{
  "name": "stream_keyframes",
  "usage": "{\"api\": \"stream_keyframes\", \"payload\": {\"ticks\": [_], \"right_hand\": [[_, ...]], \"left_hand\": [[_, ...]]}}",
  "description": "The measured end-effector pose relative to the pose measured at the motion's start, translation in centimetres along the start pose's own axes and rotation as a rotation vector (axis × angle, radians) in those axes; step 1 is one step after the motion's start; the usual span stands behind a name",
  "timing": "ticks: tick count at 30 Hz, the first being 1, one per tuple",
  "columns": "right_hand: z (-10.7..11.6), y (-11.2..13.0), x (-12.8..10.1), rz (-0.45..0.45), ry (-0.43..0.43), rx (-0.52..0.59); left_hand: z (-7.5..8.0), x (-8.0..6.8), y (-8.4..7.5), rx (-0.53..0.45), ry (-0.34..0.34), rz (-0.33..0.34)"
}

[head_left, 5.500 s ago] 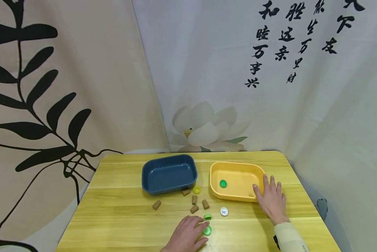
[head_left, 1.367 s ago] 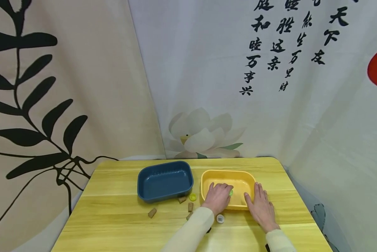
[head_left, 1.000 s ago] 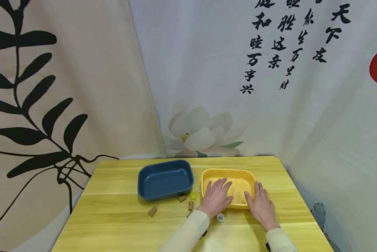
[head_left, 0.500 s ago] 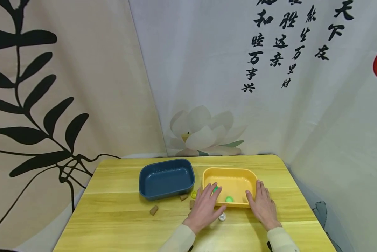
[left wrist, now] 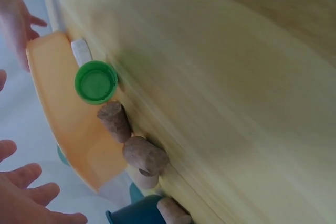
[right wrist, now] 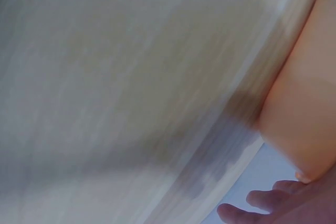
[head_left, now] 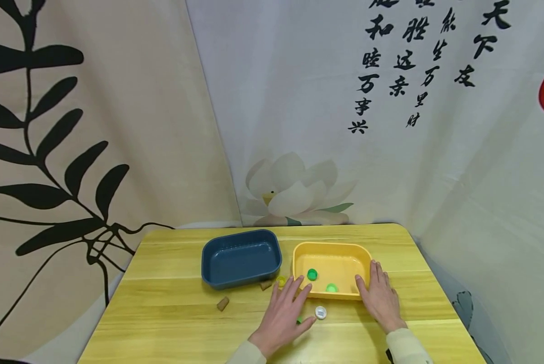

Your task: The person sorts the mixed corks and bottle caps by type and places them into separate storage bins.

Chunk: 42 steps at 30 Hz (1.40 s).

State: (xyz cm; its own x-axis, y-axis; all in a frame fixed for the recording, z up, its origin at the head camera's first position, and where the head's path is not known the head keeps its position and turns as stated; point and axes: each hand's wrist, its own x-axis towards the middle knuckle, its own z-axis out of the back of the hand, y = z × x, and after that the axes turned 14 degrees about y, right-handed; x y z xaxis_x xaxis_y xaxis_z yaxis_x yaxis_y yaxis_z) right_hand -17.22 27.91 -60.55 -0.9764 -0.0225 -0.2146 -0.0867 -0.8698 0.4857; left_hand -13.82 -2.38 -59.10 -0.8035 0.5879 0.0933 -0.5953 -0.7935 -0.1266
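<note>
Wood with long pale streaks faces the desk point(head_left: 162, 328). Fingers loosely spread and gripping nothing, the left hand point(head_left: 281, 316) hovers over it, partly hiding a round, hollow green cap point(left wrist: 96, 82); just right of that hand lies a flat white cap point(head_left: 320, 313). Well apart from it, the right hand point(head_left: 382, 299) touches the end of a smooth yellow tray point(head_left: 344, 260) with straight fingers. Inside, between both hands, sit a dark green cap point(head_left: 312, 274) and a light green cap point(head_left: 332, 287). Beyond the left fingertips are rough, stubby brown corks point(left wrist: 114, 120), a yellow cap point(head_left: 281, 281) and a glossy, round-cornered blue tray point(head_left: 241, 259).
</note>
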Motion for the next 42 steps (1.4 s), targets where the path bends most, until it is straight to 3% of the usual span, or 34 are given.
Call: {"api": "stream_keyframes", "payload": {"ticks": [8,16,24,32,42], "right_hand": [[0.0,-0.1,0.0,0.001,0.005,0.003],[0.0,-0.2,0.1,-0.005,0.003,-0.003],[0.0,-0.3,0.0,-0.006,0.014,-0.004],[0.1,-0.1,-0.1,-0.007,0.025,0.003],[0.0,-0.1,-0.1,0.000,0.017,0.006]], "left_hand": [[-0.2,-1.9,1.0,0.021,0.011,-0.024],[-0.5,-3.1,2.1,0.079,0.019,-0.106],[-0.7,-3.2,2.1,0.061,0.098,-0.168],[-1.3,-3.0,1.6,0.139,0.077,-0.210],[-1.5,-2.7,1.3,0.141,0.110,-0.198]]}}
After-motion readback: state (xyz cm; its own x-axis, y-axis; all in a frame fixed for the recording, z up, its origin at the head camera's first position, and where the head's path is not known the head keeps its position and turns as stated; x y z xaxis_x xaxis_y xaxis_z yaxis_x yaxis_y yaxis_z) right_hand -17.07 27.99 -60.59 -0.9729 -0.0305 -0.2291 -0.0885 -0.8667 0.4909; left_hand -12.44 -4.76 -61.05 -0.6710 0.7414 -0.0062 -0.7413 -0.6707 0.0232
